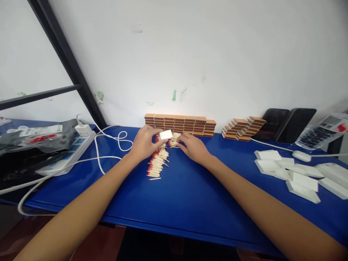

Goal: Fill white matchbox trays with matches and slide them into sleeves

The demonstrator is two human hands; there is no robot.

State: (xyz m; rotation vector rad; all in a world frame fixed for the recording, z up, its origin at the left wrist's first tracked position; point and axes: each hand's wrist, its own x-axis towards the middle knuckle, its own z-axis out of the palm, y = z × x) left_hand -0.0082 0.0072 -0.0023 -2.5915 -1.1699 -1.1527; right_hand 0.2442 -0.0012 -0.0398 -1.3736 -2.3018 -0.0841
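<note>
My left hand pinches a small white matchbox tray between thumb and fingers, holding it over the matches. Red-tipped matchsticks lie in a long heap on the blue table, running toward me from beneath the tray. My right hand is curled with thumb and fingertips closed on a small bunch of matchsticks just right of the tray. How many sticks it grips is hidden. One loose match lies at the heap's near end.
Behind the hands, stacked matchboxes line the wall, with leaning matchbox sleeves farther right. White trays lie scattered at right, near two phones. A power strip, white cables and a grey bag occupy the left.
</note>
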